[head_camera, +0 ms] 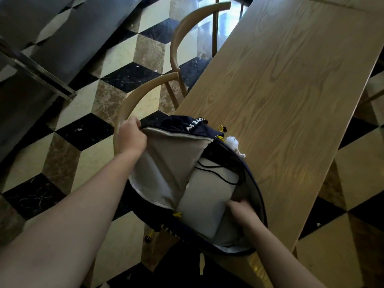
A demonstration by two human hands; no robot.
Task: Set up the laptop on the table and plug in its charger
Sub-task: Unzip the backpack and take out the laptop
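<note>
A dark navy backpack [199, 125] with a grey lining lies open on the near corner of the wooden table [291, 90]. My left hand [133, 136] grips the edge of its front flap and holds it pulled back. Inside stands a grey laptop [205, 196], with a thin black cable [216, 173] looped over its top. My right hand [241, 206] reaches into the bag beside the laptop, fingers tucked behind its right edge. No charger brick is in view.
Two wooden chairs with curved backs [133, 100] [187, 23] stand along the table's left side, the nearer one just behind the backpack. A white fluffy charm [233, 142] hangs off the bag onto the table. The floor is checkered marble.
</note>
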